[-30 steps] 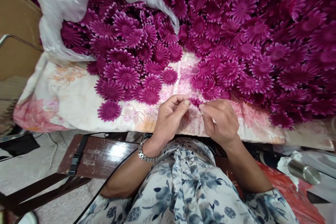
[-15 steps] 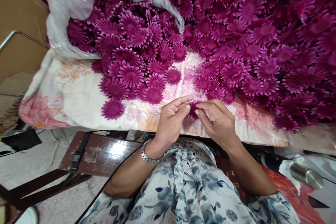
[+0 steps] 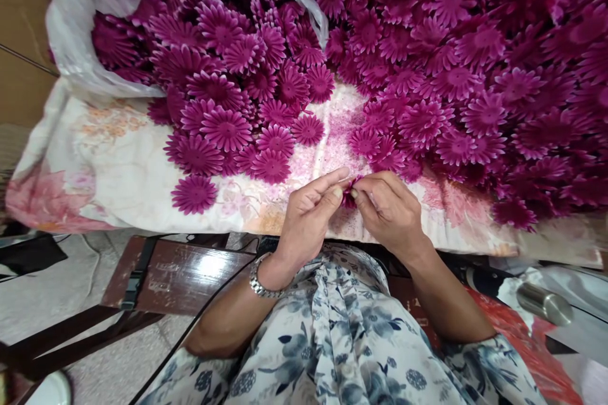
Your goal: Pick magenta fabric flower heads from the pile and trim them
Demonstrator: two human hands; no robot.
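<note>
Between my two hands, just above the front edge of the table, is a small magenta artificial flower [image 3: 349, 197], mostly covered by my fingers. My left hand [image 3: 311, 209] pinches its left side between thumb and fingers, the index finger stretched out past it. From the right, my right hand [image 3: 392, 209] grips its other side with thumb and fingertips. Loose magenta flower heads [image 3: 194, 194] lie on the cloth to the left. A large heap of the same flowers [image 3: 456, 76] covers the right side of the table.
A patterned cloth [image 3: 128, 183] covers the table. At the back left, a clear plastic bag [image 3: 90, 31] spills out more flowers. A brown wooden bench [image 3: 190, 272] stands below on the left. A steel flask [image 3: 545, 304] lies at the lower right by red plastic [image 3: 517, 329].
Both hands stay close together on the flower, which now shows less between the fingers and looks turned or folded. The camera view has shifted slightly, so the table's left side sits further left.
</note>
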